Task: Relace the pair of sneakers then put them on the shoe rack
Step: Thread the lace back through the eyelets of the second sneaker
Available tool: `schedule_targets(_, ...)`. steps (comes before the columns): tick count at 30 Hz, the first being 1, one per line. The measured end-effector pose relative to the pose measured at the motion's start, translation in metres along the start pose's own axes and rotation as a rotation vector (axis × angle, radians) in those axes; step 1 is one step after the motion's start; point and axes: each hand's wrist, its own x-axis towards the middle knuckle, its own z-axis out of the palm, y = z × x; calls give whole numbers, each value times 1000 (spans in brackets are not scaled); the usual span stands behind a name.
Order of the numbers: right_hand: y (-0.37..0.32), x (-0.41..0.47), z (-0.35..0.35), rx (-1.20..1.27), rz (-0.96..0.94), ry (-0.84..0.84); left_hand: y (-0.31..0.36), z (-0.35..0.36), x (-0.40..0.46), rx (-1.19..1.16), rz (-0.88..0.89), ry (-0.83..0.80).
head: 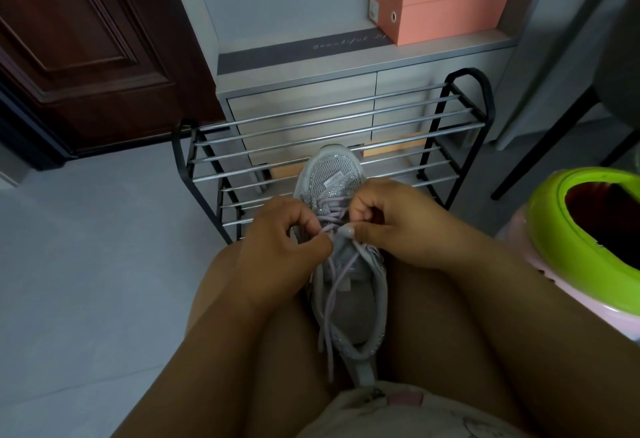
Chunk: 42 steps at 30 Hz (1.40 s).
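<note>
**A:** How will the sneaker (pixel 341 264) handle, and where should you take it?

**B:** I'd judge it light, with a soft mesh upper and a stiffer sole. When you lift it, take it by the heel collar or the sole, not by the lace (pixel 332 302), which is thin, limp cord that will likely slip if you slacken off. Pinch the lace close to the eyelet, as you do now.

**A:** What are your hands doing?

**B:** Your left hand (pixel 287 233) has finger and thumb pinched on the lace at the middle eyelets. Your right hand (pixel 384 219) is curled, thumb and fingers nipping the lace just beside the left. Both grips are closed on the cord.

**A:** Where is the shoe, and how does it look?

**B:** It lies between your thighs, toe pointing away toward the shoe rack (pixel 332 146), which stands just beyond. It is pale grey with glittery trim and a small label on the toe. The lilac lace crosses the lower eyelets; the loose ends trail back over the open mouth. The second sneaker is not in view.
</note>
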Motion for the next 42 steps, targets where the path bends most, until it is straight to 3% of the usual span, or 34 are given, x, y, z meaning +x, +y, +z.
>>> schedule_targets(5, 5, -3, -7, 95, 75, -29, -4, -1, 2, -15, 11, 24)
schedule_targets(9, 11, -8, -17, 308, 152, 89, -4, -1, 3, -18, 26, 28)
schedule_targets(16, -1, 1, 3, 9, 23, 64, -2, 3, 4, 9, 39, 21)
schedule_targets(19, 0, 0, -2, 12, 46, 20, -1, 2, 4, -8, 31, 24)
schedule_targets(21, 3, -3, -9, 107, 97, 3, -2, 1, 4, -32, 11, 32)
schedule_targets(25, 9, -17, -26, 539, 231, 53, -4, -1, 4, -73, 3, 68)
schedule_targets(35, -8, 2, -1, 21, -4, 19, -1, 0, 3, -37, -6, 50)
schedule_targets(42, 1, -4, -20, 203, 143, 61, -4, 0, 4, -64, -64, 80)
